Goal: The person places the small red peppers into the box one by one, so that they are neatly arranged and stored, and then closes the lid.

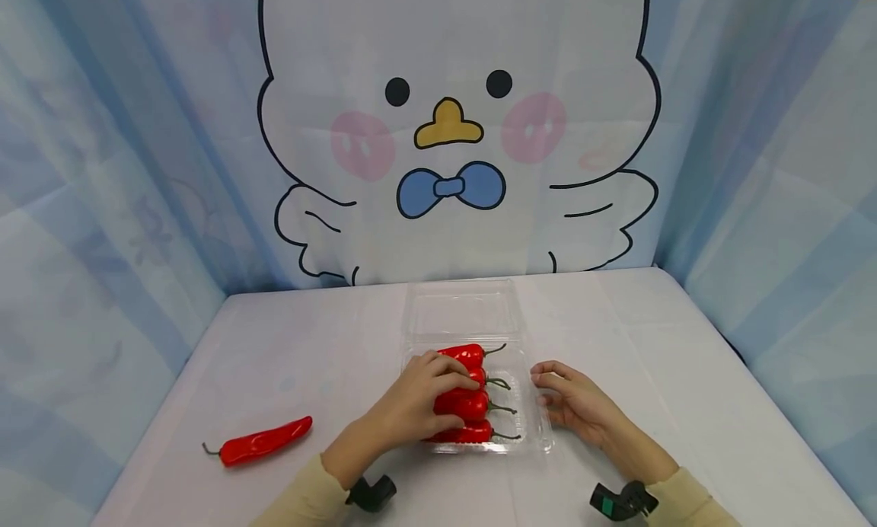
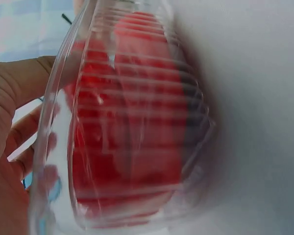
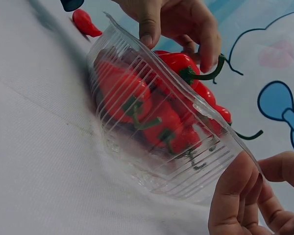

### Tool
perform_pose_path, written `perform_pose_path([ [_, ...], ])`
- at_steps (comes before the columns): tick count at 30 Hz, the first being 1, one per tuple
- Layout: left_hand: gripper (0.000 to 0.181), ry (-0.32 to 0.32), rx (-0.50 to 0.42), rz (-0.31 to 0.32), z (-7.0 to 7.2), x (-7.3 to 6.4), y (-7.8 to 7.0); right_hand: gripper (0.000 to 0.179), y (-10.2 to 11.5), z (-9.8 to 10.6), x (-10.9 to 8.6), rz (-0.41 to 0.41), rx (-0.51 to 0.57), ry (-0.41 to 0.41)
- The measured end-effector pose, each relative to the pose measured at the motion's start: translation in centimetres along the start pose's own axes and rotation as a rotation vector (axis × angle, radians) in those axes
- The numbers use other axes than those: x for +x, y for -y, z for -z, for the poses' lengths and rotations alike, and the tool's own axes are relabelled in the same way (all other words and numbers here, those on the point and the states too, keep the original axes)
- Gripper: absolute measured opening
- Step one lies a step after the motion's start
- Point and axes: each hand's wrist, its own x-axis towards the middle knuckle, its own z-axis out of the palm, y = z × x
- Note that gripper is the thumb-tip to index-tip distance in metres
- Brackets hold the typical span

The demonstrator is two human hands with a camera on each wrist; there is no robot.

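A clear plastic clamshell box point(image 1: 537, 433) holds several red peppers with green stems, lying with the stems toward the right. My left hand point(image 1: 419, 399) reaches over its left side, thumb and fingers curled about a red pepper point(image 1: 473, 405) at the top of the pile. In the right wrist view that pepper point(image 3: 179, 63) rises over the box's rim. At the right side, my right hand point(image 1: 578, 401) pinches the box's edge, seen closely in the right wrist view with fingers point(image 3: 235, 191) against the plastic. Ribbed side walls partly blur the lower peppers point(image 2: 142, 98).
The box's hinged lid point(image 1: 462, 310) lies folded back toward the curtain point(image 1: 445, 237). A single red pepper point(image 1: 266, 442) lies apart on the white tablecloth point(image 1: 329, 321), left of my left hand. Each wrist wears a small black camera point(image 1: 623, 500).
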Motion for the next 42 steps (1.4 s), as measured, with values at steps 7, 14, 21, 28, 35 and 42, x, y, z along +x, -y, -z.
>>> perform_pose_path([
  [7, 0.041, -0.049, 0.006, 0.000, 0.0, -0.7, 0.9, 0.014, 0.0, 0.0, 0.1, -0.003, -0.001, 0.001],
  [14, 0.042, -0.049, -0.032, 0.040, 0.1, -1.5, 1.4, 0.016, 0.0, -0.1, 0.2, -0.005, -0.009, -0.014],
  [21, 0.043, -0.076, -0.055, 0.064, 0.5, -2.3, 1.9, 0.016, -0.1, -0.1, 0.2, -0.006, -0.006, -0.005],
  [28, 0.043, -0.086, -0.078, 0.108, 0.9, -3.1, 2.3, 0.013, -0.1, -0.1, 0.2, 0.005, -0.003, -0.007],
  [35, 0.043, -0.101, -0.071, 0.125, 0.9, -4.0, 2.8, 0.013, -0.2, -0.2, 0.2, 0.003, -0.005, -0.005],
  [42, 0.044, -0.098, -0.056, 0.152, 1.2, -5.2, 3.3, 0.013, -0.1, -0.1, 0.1, 0.004, -0.003, -0.004],
])
